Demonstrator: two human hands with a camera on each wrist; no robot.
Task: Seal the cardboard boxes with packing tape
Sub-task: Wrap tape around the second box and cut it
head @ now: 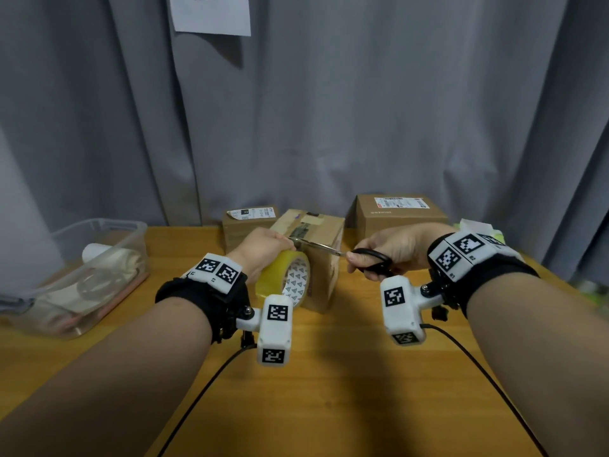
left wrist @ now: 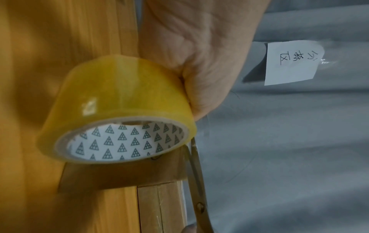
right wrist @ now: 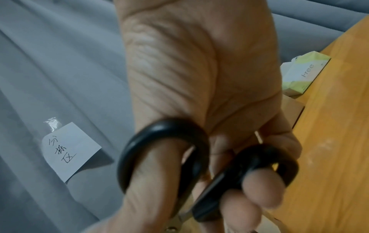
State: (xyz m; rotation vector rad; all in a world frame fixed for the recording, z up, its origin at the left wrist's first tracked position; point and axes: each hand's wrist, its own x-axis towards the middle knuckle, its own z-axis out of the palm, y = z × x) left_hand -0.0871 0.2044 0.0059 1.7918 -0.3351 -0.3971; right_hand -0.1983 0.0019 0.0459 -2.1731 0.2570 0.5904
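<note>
The person's left hand (head: 263, 249) is wrapped around a roll of yellowish packing tape (head: 283, 279), fingers curled over its top so the roll hangs on edge with its white, triangle-printed core facing the person. It is held right against the near face of the middle cardboard box (head: 321, 258), which sits tilted on the wooden table (head: 329, 390) with old tape patches along its top. The right hand (head: 392, 250) has thumb and fingers threaded through the black loops of a pair of scissors (head: 356, 257); the handles sit close together (the wrist view is too blurred to say whether the blades are fully closed). The metal blades reach leftward across the box's front upper edge, their tip at the left hand's fingers just above the roll. Behind stand two more boxes, a small box (head: 248, 225) with a white label at the left and a larger box (head: 400, 214) at the right, both against the grey curtain (head: 362, 110). A clear plastic tub (head: 99, 258) sits at the table's left edge, and a sheet of paper (head: 212, 13) hangs on the curtain.
</note>
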